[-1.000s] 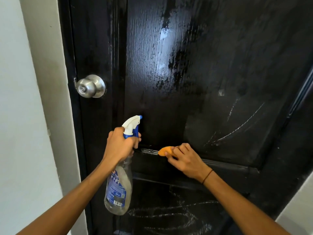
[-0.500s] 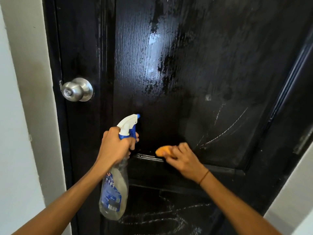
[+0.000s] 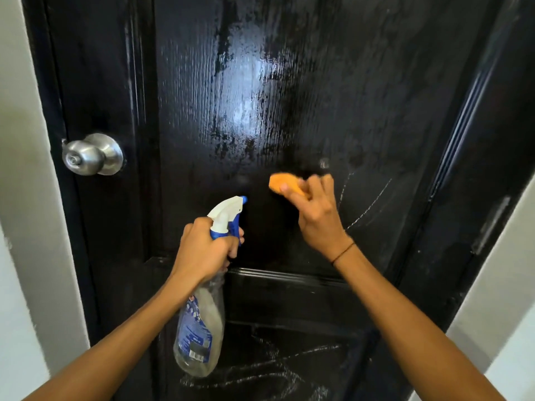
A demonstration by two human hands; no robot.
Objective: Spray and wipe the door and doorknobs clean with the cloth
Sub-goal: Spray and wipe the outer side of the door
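Note:
A glossy black panelled door point(image 3: 289, 96) fills the view, wet and shiny in its upper panel. A silver doorknob point(image 3: 92, 154) sits at the left edge. My left hand point(image 3: 204, 247) grips the neck of a clear spray bottle point(image 3: 199, 328) with a white and blue trigger head, its nozzle pointing at the door. My right hand point(image 3: 315, 215) holds a bunched orange cloth point(image 3: 285, 185) against the upper panel, right of the nozzle. White streaks mark the panel to the right of the cloth and the lower panel.
A white wall and door frame point(image 3: 26, 198) run down the left side. Another white wall point(image 3: 498, 299) stands at the lower right, beside the door's hinge edge. A raised black rail point(image 3: 289, 277) separates the upper and lower panels.
My right hand has lifted the orange cloth from the rail up onto the upper panel. The left hand keeps its grip on the bottle. The view has shifted a little.

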